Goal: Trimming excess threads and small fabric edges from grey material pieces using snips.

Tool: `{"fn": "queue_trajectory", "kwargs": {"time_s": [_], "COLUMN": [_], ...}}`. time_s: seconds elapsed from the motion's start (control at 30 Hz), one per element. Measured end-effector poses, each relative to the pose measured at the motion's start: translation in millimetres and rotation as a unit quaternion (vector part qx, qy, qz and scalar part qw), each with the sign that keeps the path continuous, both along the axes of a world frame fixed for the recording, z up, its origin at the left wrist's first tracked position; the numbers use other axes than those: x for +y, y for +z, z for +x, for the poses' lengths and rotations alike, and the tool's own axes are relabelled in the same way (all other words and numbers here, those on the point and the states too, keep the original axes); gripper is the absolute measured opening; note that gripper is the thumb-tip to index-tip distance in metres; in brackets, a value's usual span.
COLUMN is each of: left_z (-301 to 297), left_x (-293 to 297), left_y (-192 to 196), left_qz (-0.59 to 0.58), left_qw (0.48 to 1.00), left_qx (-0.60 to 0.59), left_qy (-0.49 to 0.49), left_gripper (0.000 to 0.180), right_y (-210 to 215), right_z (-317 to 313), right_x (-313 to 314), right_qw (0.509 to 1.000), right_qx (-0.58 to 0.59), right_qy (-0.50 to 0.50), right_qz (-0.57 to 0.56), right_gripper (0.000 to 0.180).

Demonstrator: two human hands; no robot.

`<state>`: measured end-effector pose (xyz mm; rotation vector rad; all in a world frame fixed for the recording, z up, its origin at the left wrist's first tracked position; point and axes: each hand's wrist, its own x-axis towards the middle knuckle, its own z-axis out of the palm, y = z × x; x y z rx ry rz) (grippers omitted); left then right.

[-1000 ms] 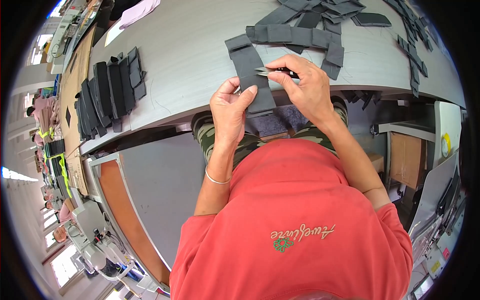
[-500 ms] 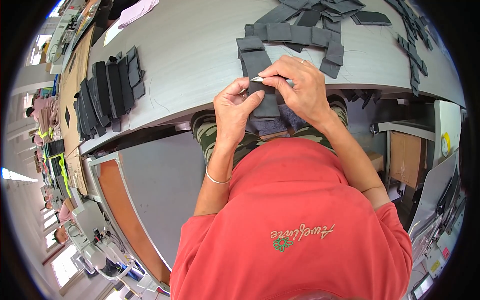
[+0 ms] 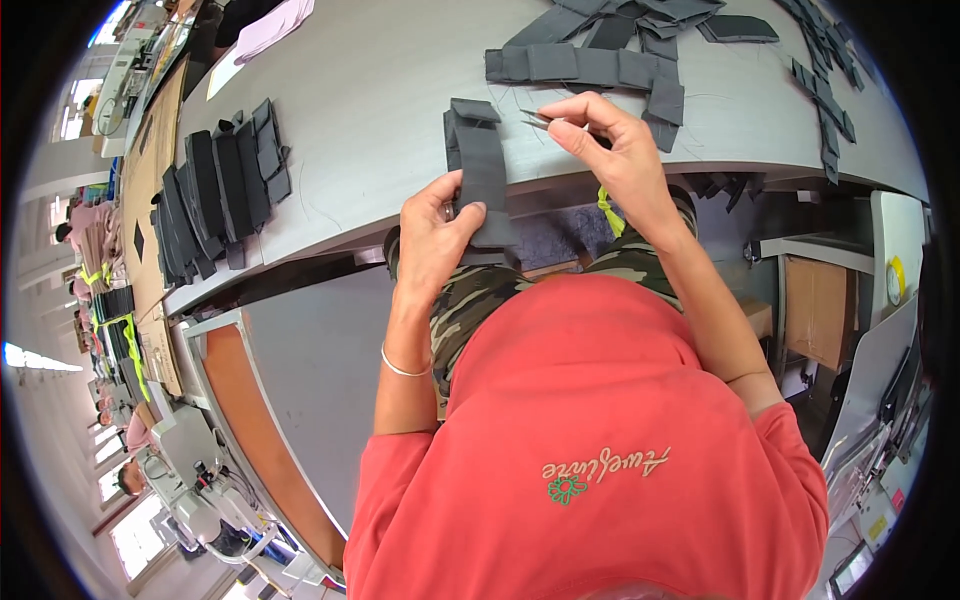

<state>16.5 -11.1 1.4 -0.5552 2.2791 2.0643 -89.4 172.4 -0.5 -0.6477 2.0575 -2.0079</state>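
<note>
My left hand (image 3: 435,232) is closed on a dark grey fabric strip (image 3: 482,165), its thumb lying on top near the lower end. The strip reaches from above my lap over the table edge, and its far end has a folded flap. To the right, my right hand (image 3: 618,150) is closed on small thread snips (image 3: 537,119). Their two slim metal points stick out to the left, apart from each other and from the fabric. The rest of the snips is hidden in my fingers.
Several linked grey fabric pieces (image 3: 580,66) lie farther back on the grey table (image 3: 365,110), with more at the far right. A row of stacked dark pieces (image 3: 215,190) sits at the left. Loose threads are scattered about. A yellow-green strip (image 3: 609,212) hangs by my right thigh.
My left hand has moved left with the fabric strip, away from the linked pieces. My right hand has lifted the snips off the strip, and their points now show apart. A yellow-green strip has come into sight.
</note>
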Motion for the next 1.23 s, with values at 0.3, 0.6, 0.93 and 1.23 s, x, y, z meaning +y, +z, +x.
{"fn": "queue_trajectory", "kwargs": {"time_s": [0.3, 0.6, 0.93, 1.23], "left_z": [12, 11, 1, -1], "left_x": [5, 15, 33, 26], "left_y": [-14, -15, 1, -8], "left_qz": [0.153, -0.160, -0.326, -0.373], "left_qw": [0.984, 0.977, 0.924, 0.909], "left_qx": [0.053, 0.139, 0.198, 0.186], "left_qy": [0.079, 0.021, -0.037, -0.033], "left_gripper": [0.033, 0.028, 0.033, 0.037], "right_y": [-14, -8, -20, 12], "right_z": [-4, -11, -14, -14], "right_x": [-12, -12, -13, 15], "right_qw": [0.999, 0.985, 0.998, 0.953], "right_qx": [-0.031, -0.002, -0.024, -0.149], "right_qy": [0.027, 0.138, 0.058, 0.259], "right_qz": [0.021, 0.099, 0.030, 0.048], "right_gripper": [0.026, 0.026, 0.034, 0.023]}}
